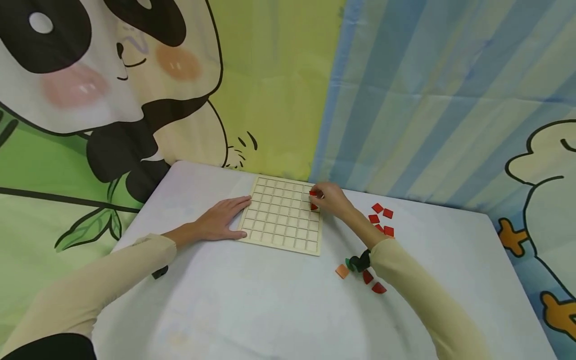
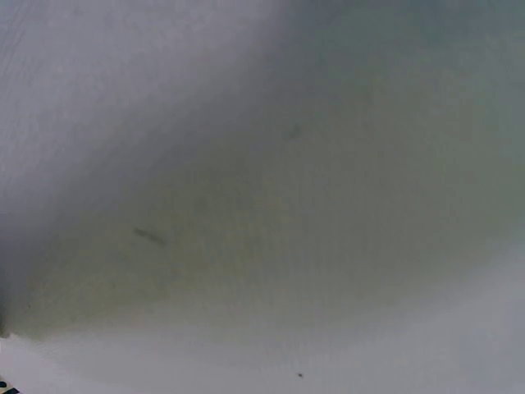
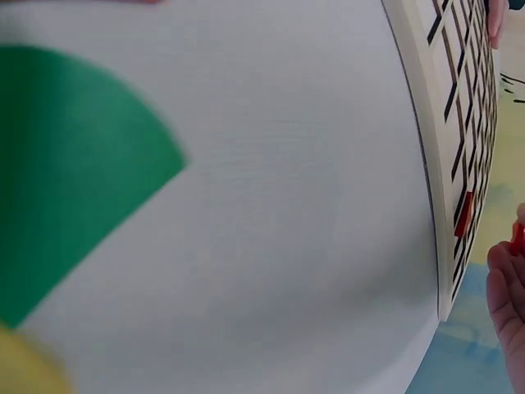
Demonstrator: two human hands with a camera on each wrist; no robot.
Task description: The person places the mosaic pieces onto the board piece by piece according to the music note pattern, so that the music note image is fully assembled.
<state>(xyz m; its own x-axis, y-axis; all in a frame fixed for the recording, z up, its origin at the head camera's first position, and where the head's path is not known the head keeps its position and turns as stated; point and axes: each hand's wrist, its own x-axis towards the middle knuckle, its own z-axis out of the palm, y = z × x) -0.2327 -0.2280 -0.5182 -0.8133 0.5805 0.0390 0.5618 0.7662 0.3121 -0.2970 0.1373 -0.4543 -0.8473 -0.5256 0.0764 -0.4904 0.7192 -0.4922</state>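
A pale wooden grid board with square cells lies on the white table. My left hand rests at its left edge, fingers extended and thumb near the lower corner. Over the far right corner, my right hand pinches a small red piece between thumb and fingers. Just below those fingertips another red piece sits in the right column of the grid; the right wrist view also shows this seated red piece near the board's edge. The left wrist view holds only blurred pale cloth.
Several red square pieces lie right of the board, partly behind my right forearm. Nearer are an orange square, green and black pieces, and dark red pieces. A green rounded piece looms close in the right wrist view. A printed curtain backs the table.
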